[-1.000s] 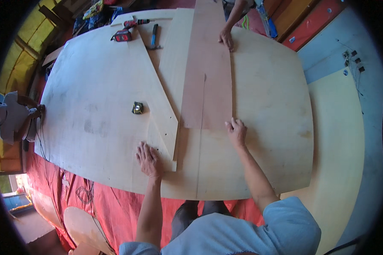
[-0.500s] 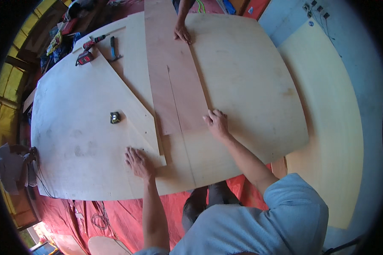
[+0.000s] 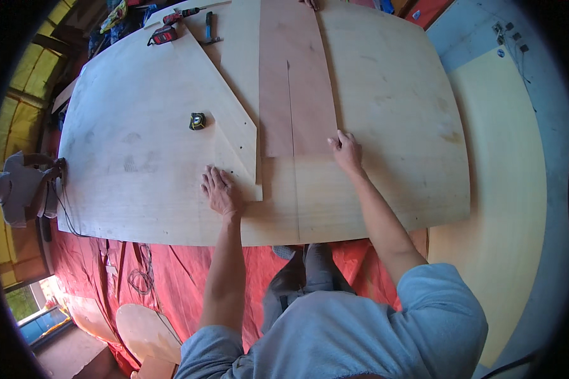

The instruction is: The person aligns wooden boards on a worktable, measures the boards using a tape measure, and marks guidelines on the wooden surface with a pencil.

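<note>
My left hand (image 3: 221, 191) lies flat with fingers stretched on a pale plywood piece (image 3: 240, 136) with a slanted edge and small dark holes. My right hand (image 3: 346, 153) is closed at the near right corner of a long reddish plywood board (image 3: 297, 120), its fingers curled over the edge. A dark line runs lengthwise along this board. Both pieces lie side by side on a large pale plywood sheet (image 3: 392, 107). At the far end another person's hand (image 3: 310, 4), cut off by the frame, touches the reddish board's right edge.
A tape measure (image 3: 197, 120) sits left of the slanted piece. Farther back lie a red and black cordless drill (image 3: 164, 35) and a blue-handled hammer (image 3: 209, 28). Another pale sheet (image 3: 506, 189) leans at the right wall. Red tarpaulin (image 3: 189, 271) and cable (image 3: 140, 278) cover the floor nearby.
The view has shifted, so the boards and tools appear higher and farther right. Both my hands keep their places on the boards. Less of the other person's arm shows.
</note>
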{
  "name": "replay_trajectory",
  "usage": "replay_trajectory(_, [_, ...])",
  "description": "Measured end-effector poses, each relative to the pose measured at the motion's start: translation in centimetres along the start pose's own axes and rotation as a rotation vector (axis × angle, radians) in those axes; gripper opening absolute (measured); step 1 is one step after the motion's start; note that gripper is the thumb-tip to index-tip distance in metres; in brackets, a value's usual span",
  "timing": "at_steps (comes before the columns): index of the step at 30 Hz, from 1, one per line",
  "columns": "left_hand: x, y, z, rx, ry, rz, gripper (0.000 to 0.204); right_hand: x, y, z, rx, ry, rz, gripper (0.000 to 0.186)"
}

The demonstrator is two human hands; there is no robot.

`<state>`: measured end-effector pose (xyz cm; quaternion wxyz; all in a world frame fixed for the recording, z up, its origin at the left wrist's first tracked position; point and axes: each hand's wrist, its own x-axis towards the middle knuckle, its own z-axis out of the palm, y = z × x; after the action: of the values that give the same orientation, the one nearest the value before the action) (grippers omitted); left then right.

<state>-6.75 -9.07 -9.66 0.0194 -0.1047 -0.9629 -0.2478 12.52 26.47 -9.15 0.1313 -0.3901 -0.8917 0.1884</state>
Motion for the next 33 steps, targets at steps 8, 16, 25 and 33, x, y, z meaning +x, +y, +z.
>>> replay_trajectory(8, [0.0, -0.4, -0.1, 0.003, -0.010, 0.000, 0.055, 0.8, -1.6, 1.2, -0.036, 0.065, 0.112, 0.053])
replay_trajectory(16, [-0.3, 0.1, -0.7, 0.007, 0.120, 0.116, 0.053, -1.2, -0.9, 1.4, 0.026, 0.090, 0.025, 0.052])
replay_trajectory(25, [-4.4, 8.4, 0.0, 0.056, -0.109, 0.905, 0.059, -8.3, -0.7, 0.6, -0.069, 0.098, -0.036, 0.050])
replay_trajectory(33, [-9.2, 6.7, -1.0, -0.049, -0.165, 0.907, 0.061, -12.2, 0.3, -0.9, -0.047, 0.114, -0.036, 0.050])
